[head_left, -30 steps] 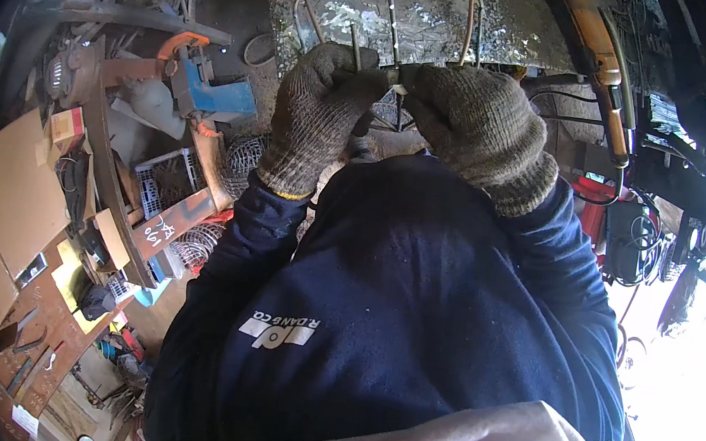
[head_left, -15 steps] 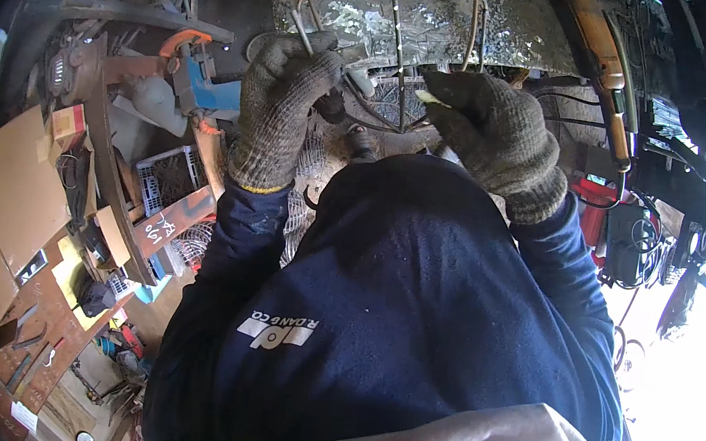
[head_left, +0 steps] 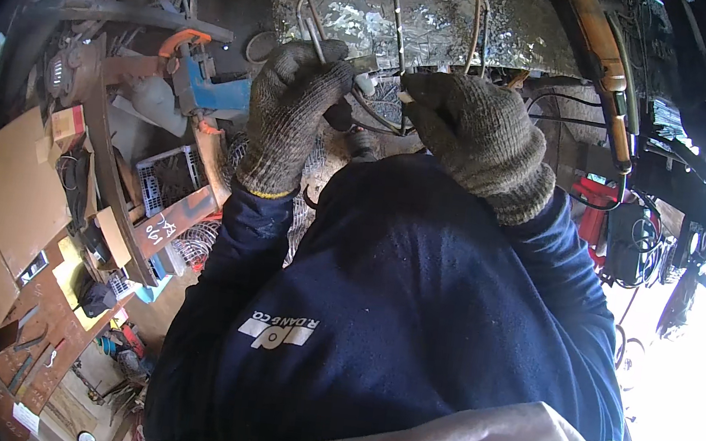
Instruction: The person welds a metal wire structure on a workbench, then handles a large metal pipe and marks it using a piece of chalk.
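1. Your left hand (head_left: 291,113), in a grey knitted work glove, has come back in from the spot out to the left where it sat half a second ago; it now sits closed around a dark tool handle (head_left: 339,114) and a thin rod, right beside your right hand (head_left: 468,129)
2. Your right hand, gloved the same way, has held almost the same place, its fingers pressed together on the end of the thin bent steel wire frame (head_left: 392,29); what exactly sits inside the pinch you cannot tell, since the glove hides it
3. That return puts both hands on the same joint of the frame again, so the work reads as back under two-handed control
4. The wire frame lies on the scarred, spatter-covered metal bench plate (head_left: 514,25), with its near loops hanging over the plate's front edge toward your chest
5. Room is tight: the long wooden-handled tool (head_left: 602,57) lies just right of your right hand, the blue vise with orange lever (head_left: 203,81) stands to the left, and cluttered cardboard (head_left: 13,182) fills the floor side
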`<state>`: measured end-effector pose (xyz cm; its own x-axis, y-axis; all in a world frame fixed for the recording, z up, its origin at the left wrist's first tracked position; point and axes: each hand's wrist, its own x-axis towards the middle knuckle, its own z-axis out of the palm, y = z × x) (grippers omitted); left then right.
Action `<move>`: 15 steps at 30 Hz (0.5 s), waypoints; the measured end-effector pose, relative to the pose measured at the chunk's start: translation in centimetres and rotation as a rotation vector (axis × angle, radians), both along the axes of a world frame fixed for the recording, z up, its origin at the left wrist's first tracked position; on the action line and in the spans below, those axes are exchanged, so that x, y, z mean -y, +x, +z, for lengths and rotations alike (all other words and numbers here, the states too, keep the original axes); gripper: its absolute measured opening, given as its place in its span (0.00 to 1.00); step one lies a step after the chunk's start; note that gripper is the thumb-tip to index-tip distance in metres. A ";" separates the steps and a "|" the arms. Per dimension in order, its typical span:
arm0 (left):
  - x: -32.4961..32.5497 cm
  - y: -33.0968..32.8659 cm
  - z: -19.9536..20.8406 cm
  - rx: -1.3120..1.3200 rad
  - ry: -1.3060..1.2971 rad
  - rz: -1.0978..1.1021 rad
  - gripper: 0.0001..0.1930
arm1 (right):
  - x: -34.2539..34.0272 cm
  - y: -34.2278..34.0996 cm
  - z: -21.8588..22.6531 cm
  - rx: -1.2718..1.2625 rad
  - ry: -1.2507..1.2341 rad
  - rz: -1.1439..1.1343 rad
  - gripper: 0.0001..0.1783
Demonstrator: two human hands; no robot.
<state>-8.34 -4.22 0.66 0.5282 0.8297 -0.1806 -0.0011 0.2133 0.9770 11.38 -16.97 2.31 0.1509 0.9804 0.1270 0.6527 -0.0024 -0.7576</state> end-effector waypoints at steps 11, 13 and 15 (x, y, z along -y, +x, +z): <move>1.3 0.4 0.9 -0.012 0.014 -0.132 0.11 | 2.9 3.0 -1.2 -0.211 -0.056 -0.166 0.15; 1.3 0.1 0.0 -0.087 0.062 -0.269 0.09 | 3.3 3.3 -1.9 -0.219 -0.075 -0.193 0.16; 1.6 0.2 0.0 -0.170 0.212 -0.311 0.08 | 3.8 3.0 -2.8 -0.299 -0.063 -0.221 0.16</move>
